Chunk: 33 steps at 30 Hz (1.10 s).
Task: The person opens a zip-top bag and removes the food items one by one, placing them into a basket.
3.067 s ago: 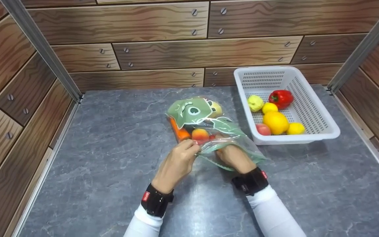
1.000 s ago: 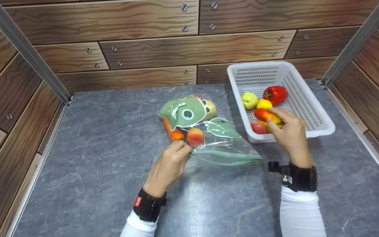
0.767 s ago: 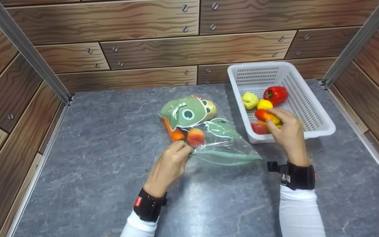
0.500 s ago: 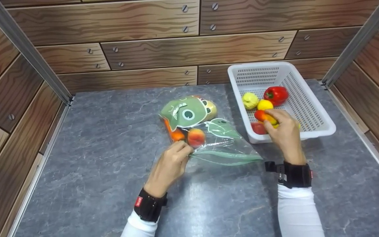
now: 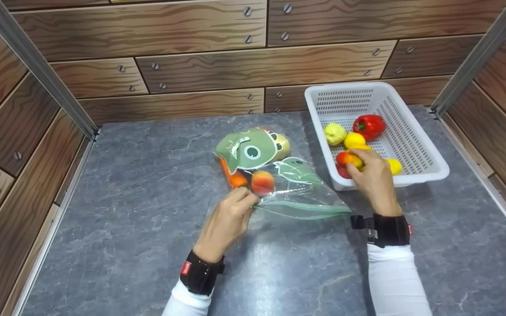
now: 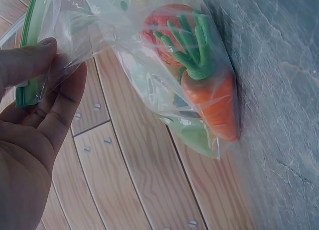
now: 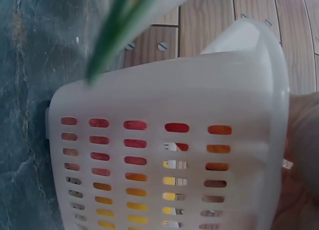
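A zip-top bag (image 5: pixel 305 188) with a green cartoon print lies on the table. Inside it are a peach (image 5: pixel 262 183) and a carrot (image 6: pixel 212 100); other pieces sit behind the print. My left hand (image 5: pixel 229 217) pinches the green zip edge at the bag's left corner between thumb and fingers. Over the front left of the white basket (image 5: pixel 424 149), my right hand (image 5: pixel 374 177) grips a red-and-yellow mango-shaped fruit (image 5: pixel 348 159), partly covered by my fingers. In the right wrist view the basket wall (image 7: pixel 174 85) hides most of that hand.
In the basket are a red bell pepper (image 5: pixel 369 126), a pale yellow-green fruit (image 5: pixel 334 134), yellow fruits (image 5: pixel 394 166) and a reddish fruit (image 5: pixel 343 171). Wood-patterned panels (image 5: pixel 200 74) enclose the grey marbled table (image 5: pixel 147 184).
My right hand left the bag for the basket, took up the red-and-yellow mango-shaped fruit and shifted slightly left with it, uncovering yellow fruit. My left hand keeps its pinch on the bag's corner.
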Tool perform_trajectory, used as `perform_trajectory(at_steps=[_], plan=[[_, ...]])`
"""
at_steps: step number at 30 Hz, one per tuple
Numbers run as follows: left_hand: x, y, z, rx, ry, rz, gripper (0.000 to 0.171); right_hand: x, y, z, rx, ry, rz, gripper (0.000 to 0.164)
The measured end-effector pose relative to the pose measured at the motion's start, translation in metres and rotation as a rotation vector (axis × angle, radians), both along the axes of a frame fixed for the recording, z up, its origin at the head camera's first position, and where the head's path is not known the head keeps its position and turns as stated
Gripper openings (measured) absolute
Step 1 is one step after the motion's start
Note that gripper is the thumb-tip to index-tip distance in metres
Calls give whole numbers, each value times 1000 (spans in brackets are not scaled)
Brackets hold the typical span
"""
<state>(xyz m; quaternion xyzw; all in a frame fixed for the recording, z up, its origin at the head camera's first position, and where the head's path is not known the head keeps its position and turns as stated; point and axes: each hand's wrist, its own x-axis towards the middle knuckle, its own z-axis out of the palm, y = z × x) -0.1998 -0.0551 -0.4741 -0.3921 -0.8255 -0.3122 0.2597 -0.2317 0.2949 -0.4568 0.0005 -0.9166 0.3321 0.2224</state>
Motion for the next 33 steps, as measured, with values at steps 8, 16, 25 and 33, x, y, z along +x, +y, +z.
perform_trajectory(at_steps=[8, 16, 25, 33], plan=[[0, 0, 0, -4, -12, -2, 7, -1, 1, -1, 4, -31, -7, 39], [0, 1, 0, -7, -2, -3, 7, 4, -1, 6, -11, 35, -6, 38], [0, 1, 2, -8, 7, -7, 8, 18, -15, 28, -8, 320, 85, 30], [0, 1, 2, -9, 7, -11, 7, 44, -36, 54, -1, 403, 286, 30]])
